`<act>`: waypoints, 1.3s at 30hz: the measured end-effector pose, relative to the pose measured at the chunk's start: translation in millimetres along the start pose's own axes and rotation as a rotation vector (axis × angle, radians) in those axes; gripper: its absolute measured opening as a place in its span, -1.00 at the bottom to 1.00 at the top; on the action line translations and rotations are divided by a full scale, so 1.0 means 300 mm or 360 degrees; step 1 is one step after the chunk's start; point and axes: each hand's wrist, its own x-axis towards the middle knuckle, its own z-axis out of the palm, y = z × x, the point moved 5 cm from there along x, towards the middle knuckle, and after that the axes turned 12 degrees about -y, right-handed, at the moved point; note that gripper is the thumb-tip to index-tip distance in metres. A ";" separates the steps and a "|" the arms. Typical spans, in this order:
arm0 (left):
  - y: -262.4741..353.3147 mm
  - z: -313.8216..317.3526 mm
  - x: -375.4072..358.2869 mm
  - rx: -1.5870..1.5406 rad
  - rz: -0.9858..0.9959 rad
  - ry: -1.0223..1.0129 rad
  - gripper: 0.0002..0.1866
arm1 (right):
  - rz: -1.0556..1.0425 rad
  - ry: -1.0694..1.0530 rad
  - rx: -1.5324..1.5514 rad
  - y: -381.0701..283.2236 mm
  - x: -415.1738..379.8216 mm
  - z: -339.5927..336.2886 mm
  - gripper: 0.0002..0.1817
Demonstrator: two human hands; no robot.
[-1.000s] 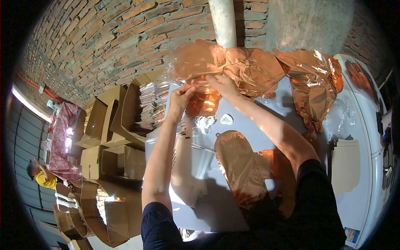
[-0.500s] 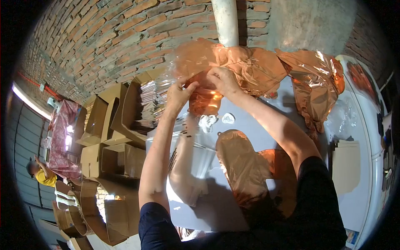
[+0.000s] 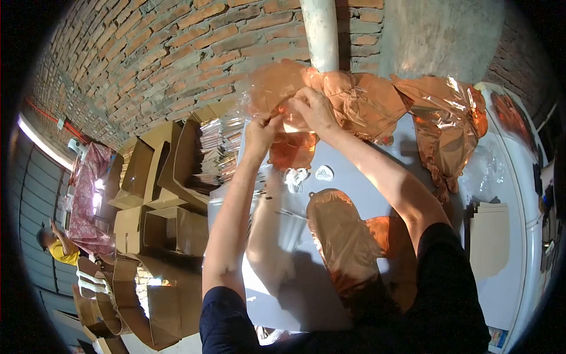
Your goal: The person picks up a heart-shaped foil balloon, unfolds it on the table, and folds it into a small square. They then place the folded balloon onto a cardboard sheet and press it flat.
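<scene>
Pinching the copper foil (image 3: 295, 148) at its upper part: left grip (image 3: 259, 135) thumb to fingers, right grip (image 3: 318, 112) likewise, just beside it. Foil hangs between and below both grips, above the desk (image 3: 312, 304). Below them, white string (image 3: 295, 179); farther below, a flat foil shape (image 3: 341, 233); clear bags (image 3: 274, 227) under the left forearm.

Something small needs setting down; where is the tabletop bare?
The tabletop is bare between the white disc, flat copper foil and right forearm, and lower, between the clear bags and that foil. It's crowded wallward, where foils heap near the left and right hands.
</scene>
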 end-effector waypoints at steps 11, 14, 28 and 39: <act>0.002 -0.022 0.031 -0.0492 -0.0132 0.0129 -0.70 | -0.0289 -0.0372 -0.0613 -0.014 -0.190 0.074 -0.63; 0.031 -0.016 0.009 -0.0590 -0.0194 0.0256 -0.69 | -0.0402 -0.0848 -0.0739 0.046 -0.189 0.115 -0.63; 0.213 -0.075 0.088 -0.0449 0.0191 0.0066 -0.66 | 0.0114 -0.1175 -0.1978 0.220 -0.065 0.189 -0.39; 0.703 -0.497 -0.265 -0.0436 0.1462 0.0599 -0.72 | 0.0359 -0.1152 -0.1656 0.332 0.027 0.173 -0.12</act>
